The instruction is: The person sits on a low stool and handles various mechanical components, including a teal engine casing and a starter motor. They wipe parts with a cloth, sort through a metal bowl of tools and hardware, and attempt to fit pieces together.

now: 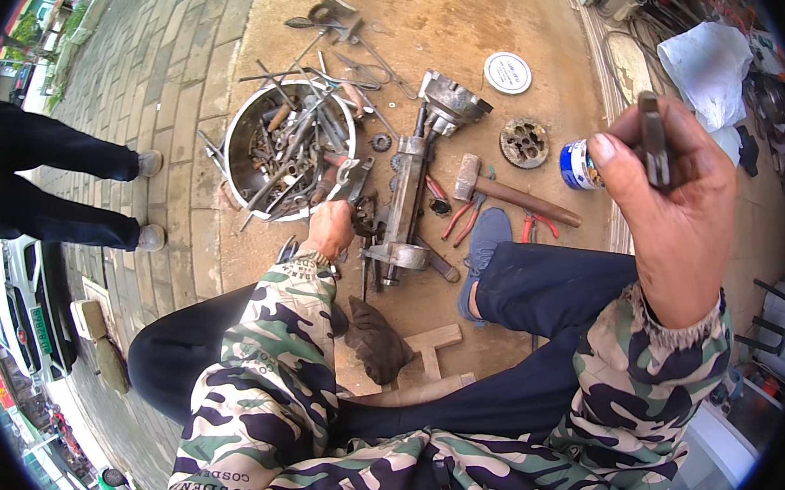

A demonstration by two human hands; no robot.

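Note:
My left hand (330, 230) is closed beside the bowl's rim. A grey metal tool with a jaw-like head (350, 180) sticks out past its fingers; the rest is hidden. Raised at the right, my right hand (675, 197) pinches a narrow dark metal piece with a slotted end (653, 140) between thumb and fingers. A long greasy metal shaft assembly (405, 202) with a flanged head lies just right of my left hand. A small blue-and-white can (578, 165) stands on the ground beyond my right thumb.
A metal bowl (229, 157) heaped with tools stands at the left. A hammer (523, 192), red-handled pliers (465, 220), a round holed disc (524, 143), a white lid (508, 73) and a dark cloth (377, 340) lie around. Someone's legs (69, 180) are at far left.

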